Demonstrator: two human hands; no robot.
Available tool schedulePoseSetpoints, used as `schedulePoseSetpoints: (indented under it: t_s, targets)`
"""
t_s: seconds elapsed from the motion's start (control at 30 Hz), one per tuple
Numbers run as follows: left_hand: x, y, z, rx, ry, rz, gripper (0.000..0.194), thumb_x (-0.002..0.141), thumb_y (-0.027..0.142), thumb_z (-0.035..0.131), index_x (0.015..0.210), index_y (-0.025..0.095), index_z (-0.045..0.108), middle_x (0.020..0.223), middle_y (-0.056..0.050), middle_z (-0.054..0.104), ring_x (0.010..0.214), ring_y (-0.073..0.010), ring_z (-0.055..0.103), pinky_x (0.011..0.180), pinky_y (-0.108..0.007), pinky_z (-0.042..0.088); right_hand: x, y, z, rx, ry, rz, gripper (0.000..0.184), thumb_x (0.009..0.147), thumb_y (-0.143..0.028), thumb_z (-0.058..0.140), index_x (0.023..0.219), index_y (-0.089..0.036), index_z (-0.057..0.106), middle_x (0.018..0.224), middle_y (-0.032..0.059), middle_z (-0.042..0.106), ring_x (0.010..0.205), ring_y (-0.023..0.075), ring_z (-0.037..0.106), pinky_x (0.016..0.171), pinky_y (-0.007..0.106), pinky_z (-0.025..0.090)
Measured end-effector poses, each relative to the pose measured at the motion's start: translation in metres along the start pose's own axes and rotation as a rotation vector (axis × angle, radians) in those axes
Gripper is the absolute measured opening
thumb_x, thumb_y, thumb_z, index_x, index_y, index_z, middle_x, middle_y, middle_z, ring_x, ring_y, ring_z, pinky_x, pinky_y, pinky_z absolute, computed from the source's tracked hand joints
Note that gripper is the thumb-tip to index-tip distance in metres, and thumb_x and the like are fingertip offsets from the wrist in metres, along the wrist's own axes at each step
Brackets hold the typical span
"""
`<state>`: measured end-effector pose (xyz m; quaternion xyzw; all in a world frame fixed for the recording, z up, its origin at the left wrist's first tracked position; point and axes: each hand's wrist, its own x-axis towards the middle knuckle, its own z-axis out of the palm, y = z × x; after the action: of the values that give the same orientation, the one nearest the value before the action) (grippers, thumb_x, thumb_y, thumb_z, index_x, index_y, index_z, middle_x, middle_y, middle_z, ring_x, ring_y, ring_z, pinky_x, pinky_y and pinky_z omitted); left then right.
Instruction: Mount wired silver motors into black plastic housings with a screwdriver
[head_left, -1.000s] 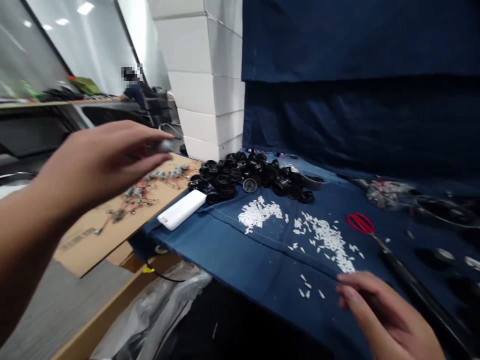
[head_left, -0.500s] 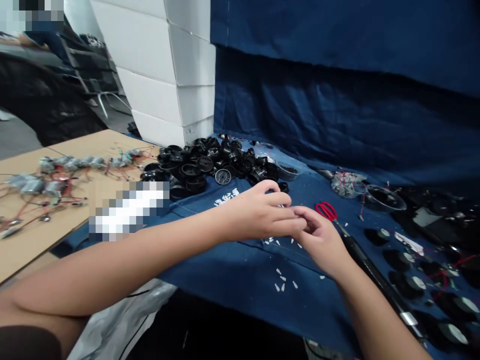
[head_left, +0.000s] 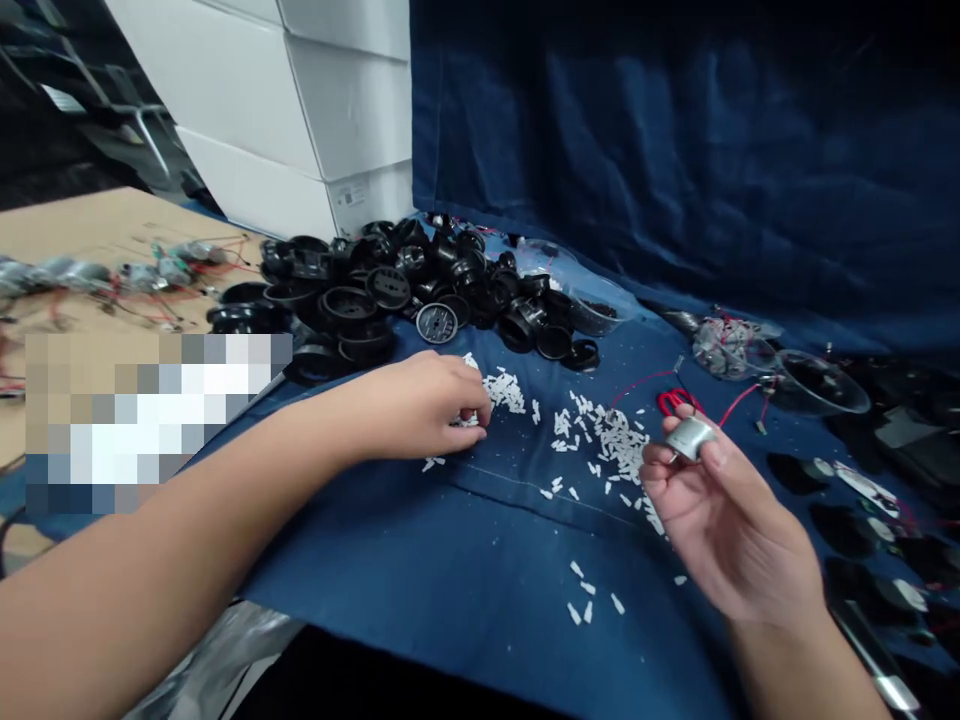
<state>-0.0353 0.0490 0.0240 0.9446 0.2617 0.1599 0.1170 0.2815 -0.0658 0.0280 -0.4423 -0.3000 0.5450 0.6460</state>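
**Q:** What does the view show?

**A:** Two hands working apart above a blue cloth [head_left: 480, 560]. The right hand [head_left: 731, 510] grasps a small silver motor [head_left: 690, 437] between thumb and fingertips, raised clear of the cloth.

**Q:** And the left hand?

**A:** Curled and low: the left hand [head_left: 420, 408] has its fingertips [head_left: 480, 412] at the edge of a heap of white plastic pieces [head_left: 504, 392]. Whether it has hold of one cannot be told, as the fingers hide that spot.

**Q:** What lies around the motor?

**A:** Red-handled scissors [head_left: 679, 402] sit at 12 o'clock, and a second scatter of white pieces [head_left: 611, 445] at 9 o'clock, close by. Black plastic hubs [head_left: 382, 300] are heaped at 11 o'clock from the left hand.

**Q:** Which step is this, and what does the next move call for?

**A:** It appears to be a holding-and-picking step, with the motor in one hand and loose pieces under the other. Anything passing between them must cross the gap, which calls for a fine pinch — and a steady motor.
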Motion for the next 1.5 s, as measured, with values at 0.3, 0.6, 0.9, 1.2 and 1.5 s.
schedulePoseSetpoints:
  t_s: [0.3, 0.6, 0.9, 1.2, 1.5]
  targets:
    - [-0.003, 0.008, 0.003, 0.073, -0.146, -0.079, 0.007, 0.088, 0.023, 0.078, 0.084, 0.028, 0.079, 0.087, 0.003, 0.076, 0.09, -0.0196, 0.069, 0.077, -0.034, 0.039, -0.014, 0.009, 0.001, 0.05, -0.121, 0.093, 0.047, 0.081, -0.032, 0.085, 0.126, -0.031, 0.071, 0.109, 0.0038, 0.059, 0.084, 0.0134, 0.053, 0.076, 0.029, 0.061]
    - [-0.008, 0.008, 0.005, 0.193, -0.111, -0.063, 0.012, 0.085, 0.016, 0.075, 0.082, 0.026, 0.079, 0.081, 0.001, 0.077, 0.087, -0.0209, 0.071, 0.072, -0.032, 0.04, -0.018, 0.008, -0.001, 0.019, -0.21, 0.109, 0.036, 0.08, -0.037, 0.083, 0.114, -0.032, 0.073, 0.102, 0.0066, 0.053, 0.07, 0.0131, 0.041, 0.058, 0.03, 0.046]
    - [-0.008, 0.023, 0.01, 0.356, -0.13, -0.079, 0.012, 0.084, 0.018, 0.069, 0.074, 0.023, 0.068, 0.077, -0.001, 0.071, 0.081, -0.0251, 0.066, 0.069, -0.039, 0.033, -0.014, 0.011, 0.003, -0.021, -0.243, 0.114, 0.03, 0.082, -0.038, 0.081, 0.111, -0.032, 0.072, 0.102, 0.0053, 0.054, 0.07, 0.0122, 0.044, 0.06, 0.03, 0.047]
    - [-0.011, 0.029, 0.007, 0.384, -0.112, -0.122, 0.016, 0.087, 0.02, 0.067, 0.071, 0.024, 0.066, 0.076, -0.002, 0.07, 0.08, -0.0265, 0.064, 0.069, -0.04, 0.031, -0.017, 0.01, 0.005, -0.017, -0.221, 0.129, 0.032, 0.079, -0.036, 0.084, 0.108, -0.032, 0.071, 0.1, 0.0046, 0.053, 0.07, 0.0128, 0.044, 0.06, 0.031, 0.047]
    - [-0.009, 0.025, 0.008, 0.337, -0.114, -0.131, 0.021, 0.086, 0.018, 0.067, 0.066, 0.023, 0.065, 0.073, -0.002, 0.068, 0.077, -0.0245, 0.064, 0.068, -0.038, 0.03, -0.018, 0.008, 0.006, -0.076, -0.221, 0.117, 0.028, 0.081, -0.038, 0.083, 0.105, -0.032, 0.07, 0.1, 0.0056, 0.051, 0.069, 0.0141, 0.04, 0.055, 0.03, 0.041]
